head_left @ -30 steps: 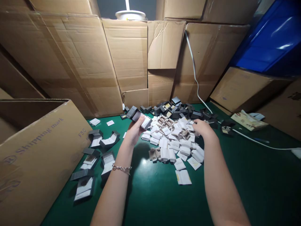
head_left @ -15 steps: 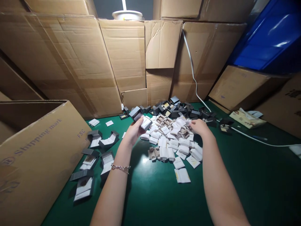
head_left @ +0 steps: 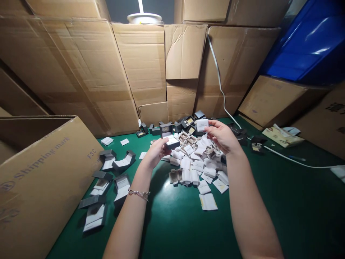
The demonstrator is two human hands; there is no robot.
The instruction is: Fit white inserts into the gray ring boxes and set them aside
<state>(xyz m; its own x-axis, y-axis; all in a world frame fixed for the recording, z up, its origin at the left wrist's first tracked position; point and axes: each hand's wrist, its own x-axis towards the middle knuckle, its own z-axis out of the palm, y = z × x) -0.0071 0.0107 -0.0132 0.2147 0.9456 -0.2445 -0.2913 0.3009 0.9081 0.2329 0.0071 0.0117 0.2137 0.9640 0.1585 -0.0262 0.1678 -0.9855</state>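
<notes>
My left hand [head_left: 156, 153] grips a small dark jewellery box [head_left: 172, 144] with its lid raised and a white inside. Between the thumb and fingers of my right hand [head_left: 221, 136] is a small white printed packet [head_left: 202, 125], lifted above the pile. Below both hands spreads a heap of white packets and folded card inserts [head_left: 198, 165]. Several open dark boxes with white inserts [head_left: 95, 216] stand on the left of the green table. Behind the heap lie more dark boxes [head_left: 191, 124], some with yellowish insides.
A large open carton [head_left: 40, 180] stands at the left. Stacked cartons [head_left: 145, 61] wall off the back. A white cable [head_left: 219, 75] hangs down and runs across the green table [head_left: 183, 230] to the right, near a tissue pack [head_left: 283, 136]. A blue bin [head_left: 309, 43] sits upper right.
My right hand has risen from the heap and moved left with a white packet. My left hand has turned the dark box more upright, its open inside facing me.
</notes>
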